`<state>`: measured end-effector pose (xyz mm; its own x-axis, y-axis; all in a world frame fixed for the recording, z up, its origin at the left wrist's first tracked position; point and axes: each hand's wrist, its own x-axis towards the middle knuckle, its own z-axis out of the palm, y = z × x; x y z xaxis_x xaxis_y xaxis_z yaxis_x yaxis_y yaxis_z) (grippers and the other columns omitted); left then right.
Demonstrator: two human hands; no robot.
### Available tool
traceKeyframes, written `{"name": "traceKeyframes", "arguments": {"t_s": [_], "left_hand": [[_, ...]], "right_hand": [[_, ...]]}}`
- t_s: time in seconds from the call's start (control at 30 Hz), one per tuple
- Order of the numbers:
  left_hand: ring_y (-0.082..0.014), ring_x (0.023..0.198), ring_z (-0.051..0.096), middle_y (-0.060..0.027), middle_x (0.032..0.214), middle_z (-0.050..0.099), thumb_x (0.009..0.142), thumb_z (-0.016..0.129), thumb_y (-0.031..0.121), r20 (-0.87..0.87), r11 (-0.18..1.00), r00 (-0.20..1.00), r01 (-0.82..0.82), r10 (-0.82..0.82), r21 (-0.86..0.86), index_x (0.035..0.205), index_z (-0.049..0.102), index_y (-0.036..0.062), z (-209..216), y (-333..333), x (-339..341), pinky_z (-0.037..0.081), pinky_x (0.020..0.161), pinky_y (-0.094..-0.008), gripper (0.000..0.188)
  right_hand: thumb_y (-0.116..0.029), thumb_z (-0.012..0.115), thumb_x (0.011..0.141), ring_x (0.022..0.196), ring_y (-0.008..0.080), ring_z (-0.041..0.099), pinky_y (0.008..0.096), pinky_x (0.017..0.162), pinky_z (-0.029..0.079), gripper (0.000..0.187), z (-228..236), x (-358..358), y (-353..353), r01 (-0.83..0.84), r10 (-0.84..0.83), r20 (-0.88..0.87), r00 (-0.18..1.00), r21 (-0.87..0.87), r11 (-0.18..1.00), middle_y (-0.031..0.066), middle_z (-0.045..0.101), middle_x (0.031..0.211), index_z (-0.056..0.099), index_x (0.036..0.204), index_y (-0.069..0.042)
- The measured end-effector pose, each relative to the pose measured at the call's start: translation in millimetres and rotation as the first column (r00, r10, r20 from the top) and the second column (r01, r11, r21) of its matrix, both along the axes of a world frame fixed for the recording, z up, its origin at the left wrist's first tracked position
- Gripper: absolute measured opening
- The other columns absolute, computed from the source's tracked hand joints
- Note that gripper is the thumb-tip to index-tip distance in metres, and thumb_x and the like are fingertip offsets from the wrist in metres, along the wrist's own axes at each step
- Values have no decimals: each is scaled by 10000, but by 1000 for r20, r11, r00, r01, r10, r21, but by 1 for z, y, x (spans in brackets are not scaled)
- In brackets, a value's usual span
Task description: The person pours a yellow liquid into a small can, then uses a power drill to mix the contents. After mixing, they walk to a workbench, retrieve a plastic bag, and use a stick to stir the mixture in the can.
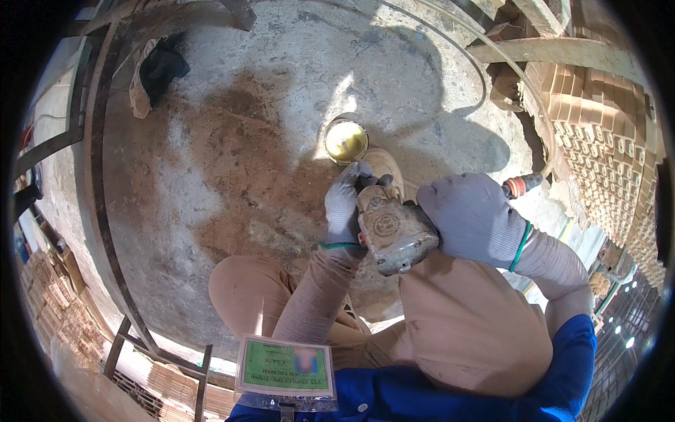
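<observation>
An air impact wrench [397, 235] with a worn, dull metal body is held low in front of my knees. Its handle is in my right hand [467, 216], which wears a grey knit glove with a green cuff edge. The gloved left hand [344, 204] is closed at the wrench's front end, its fingertips dark and partly hidden there. Just beyond those fingers, a small round tin of yellow grease-like paste [346, 142] stands open on the floor. A red hose coupling [522, 186] sticks out past my right hand.
A hose [517, 67] curves along the right from the coupling. Stacked brown slotted pieces [598, 155] fill the right side. Dark metal frame bars [98, 176] run down the left, near a dark cloth [163, 69]. My shoe [385, 166] is beside the tin.
</observation>
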<state>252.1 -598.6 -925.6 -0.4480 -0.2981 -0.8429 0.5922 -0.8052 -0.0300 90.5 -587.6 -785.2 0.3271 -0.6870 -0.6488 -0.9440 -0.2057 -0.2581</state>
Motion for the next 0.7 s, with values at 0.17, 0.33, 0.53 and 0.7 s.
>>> {"name": "traceKeyframes", "arguments": {"t_s": [0.17,0.33,0.53,0.7], "left_hand": [[-220,678,613,-56,762,567,950,456,182,4,995,998,-58,58,84,1015,517,4,4,8,-8,560,757,-401,199],[-216,697,597,-44,756,549,953,439,181,1,1000,1000,0,0,-1,962,519,27,-5,-1,3,536,786,-413,174],[-250,734,602,-36,779,536,935,482,218,-16,998,998,-53,54,40,903,534,53,0,-1,-10,537,702,-397,176],[-252,748,604,-37,753,529,945,457,206,51,992,999,6,-12,127,898,536,56,9,-9,-8,541,705,-394,176]], "right_hand": [[-188,638,593,644,287,604,393,555,483,315,0,-5,4,23,-23,-4,1000,47,999,115,579,712,549,854,-36],[-191,639,595,638,276,604,386,552,481,302,-6,-2,3,58,-48,103,994,-95,994,105,581,704,549,840,-38],[-199,638,654,681,303,627,398,586,495,301,8,2,-6,45,-43,-30,999,52,998,130,598,699,552,867,-4],[-192,636,645,661,303,621,400,582,492,310,-4,-4,-1,61,-56,88,995,-60,996,132,594,695,559,884,-11]]}}
